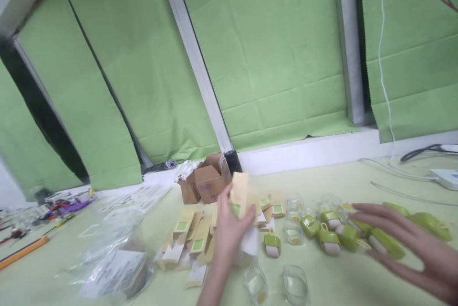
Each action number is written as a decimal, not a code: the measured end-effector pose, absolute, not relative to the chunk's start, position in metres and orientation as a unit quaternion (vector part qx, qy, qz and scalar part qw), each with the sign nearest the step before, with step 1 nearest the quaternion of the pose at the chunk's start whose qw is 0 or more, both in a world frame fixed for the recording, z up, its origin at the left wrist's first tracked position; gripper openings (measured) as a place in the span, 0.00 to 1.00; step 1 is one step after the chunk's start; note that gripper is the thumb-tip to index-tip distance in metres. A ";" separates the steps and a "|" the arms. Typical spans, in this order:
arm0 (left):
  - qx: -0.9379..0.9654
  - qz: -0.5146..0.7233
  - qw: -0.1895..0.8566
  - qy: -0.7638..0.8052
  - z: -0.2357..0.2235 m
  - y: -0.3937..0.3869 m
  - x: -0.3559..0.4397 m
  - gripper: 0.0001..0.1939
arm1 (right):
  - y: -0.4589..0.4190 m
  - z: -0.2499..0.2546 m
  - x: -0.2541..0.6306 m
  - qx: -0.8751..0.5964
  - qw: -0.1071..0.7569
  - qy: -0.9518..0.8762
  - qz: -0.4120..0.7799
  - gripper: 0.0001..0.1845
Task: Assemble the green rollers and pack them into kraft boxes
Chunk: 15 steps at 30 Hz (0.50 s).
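Note:
My left hand (231,220) is closed around a small beige carton (239,189) with a green square on it, raised above the table. Flat and part-folded cartons (182,226) of the same kind lie in a pile beside that hand. My right hand (408,244) hovers with fingers stretched and apart over several small green cases (328,239) with pale bases and loops. One of these, a green-and-white case (272,245), sits apart, closer to my left hand. Clear plastic shells (295,283) stand in the middle of the table.
Behind the cartons is an open brown cardboard box (208,183). To the left lie a clear plastic bag (114,268) with papers, an orange bar (23,252) and scattered tools. A white device (445,178) with cables sits at the far right, below green blinds (286,58).

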<state>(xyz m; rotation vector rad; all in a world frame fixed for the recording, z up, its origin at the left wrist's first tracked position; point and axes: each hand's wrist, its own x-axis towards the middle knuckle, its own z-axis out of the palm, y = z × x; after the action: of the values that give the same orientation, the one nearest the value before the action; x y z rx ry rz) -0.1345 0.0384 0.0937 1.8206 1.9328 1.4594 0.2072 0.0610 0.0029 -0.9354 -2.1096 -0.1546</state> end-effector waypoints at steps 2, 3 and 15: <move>0.582 0.547 0.223 0.558 0.083 0.030 -0.091 0.30 | 0.046 0.006 0.179 -0.310 0.366 -0.870 -0.117 0.31; 0.564 0.572 0.300 0.514 0.077 0.027 -0.071 0.29 | 0.040 0.006 0.169 -0.275 0.367 -0.877 -0.141 0.32; 0.299 0.556 0.690 0.354 0.017 0.005 -0.005 0.50 | 0.029 -0.024 0.174 -0.261 0.350 -0.889 -0.140 0.32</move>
<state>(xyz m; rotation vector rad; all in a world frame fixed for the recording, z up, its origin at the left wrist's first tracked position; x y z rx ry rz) -0.0050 0.0054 0.0170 0.6696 0.7920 1.2442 0.1736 0.0292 -0.0235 -0.6755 -2.3027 -0.3637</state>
